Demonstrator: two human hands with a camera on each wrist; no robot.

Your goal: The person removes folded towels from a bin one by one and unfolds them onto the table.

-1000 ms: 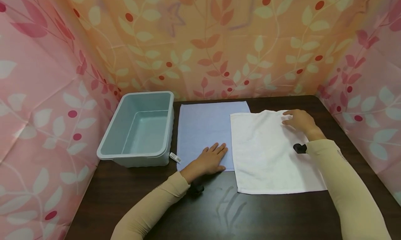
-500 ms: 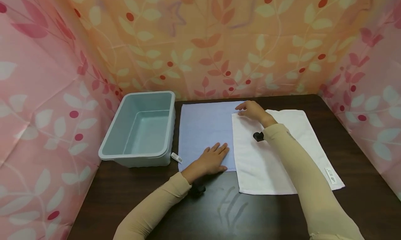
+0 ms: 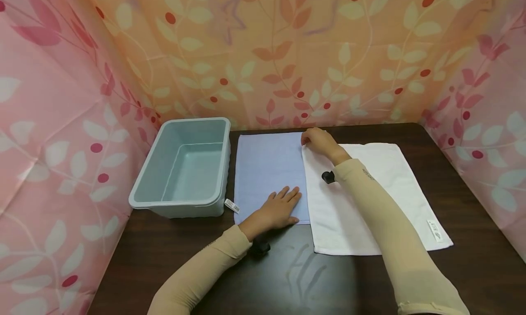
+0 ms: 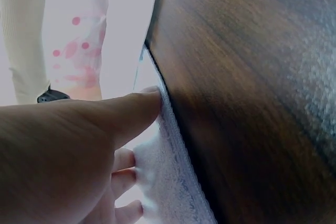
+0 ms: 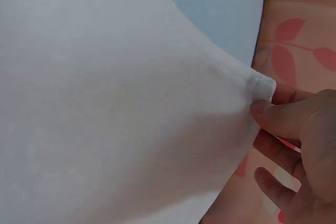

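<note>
A blue towel [image 3: 267,169] lies flat on the dark table, and a white towel [image 3: 374,182] overlaps its right side. My left hand [image 3: 277,211] rests spread on the blue towel near its front edge; in the left wrist view the thumb [image 4: 139,111] lies along the towel's hem. At the white towel's far left corner, my right hand [image 3: 322,143] pinches the cloth. The right wrist view shows that corner [image 5: 261,85] held between thumb and fingers and drawn up, with blue towel [image 5: 220,11] behind it.
A light blue plastic tub [image 3: 178,205] stands left of the blue towel. A tag [image 3: 232,206] sticks out at the blue towel's left edge, and another tag [image 3: 434,230] lies on the white towel's near right corner. Patterned curtains [image 3: 287,55] surround the dark table [image 3: 197,269].
My right hand has moved left along the white towel's far edge to its far left corner and now pinches it. The left hand has stayed in place.
</note>
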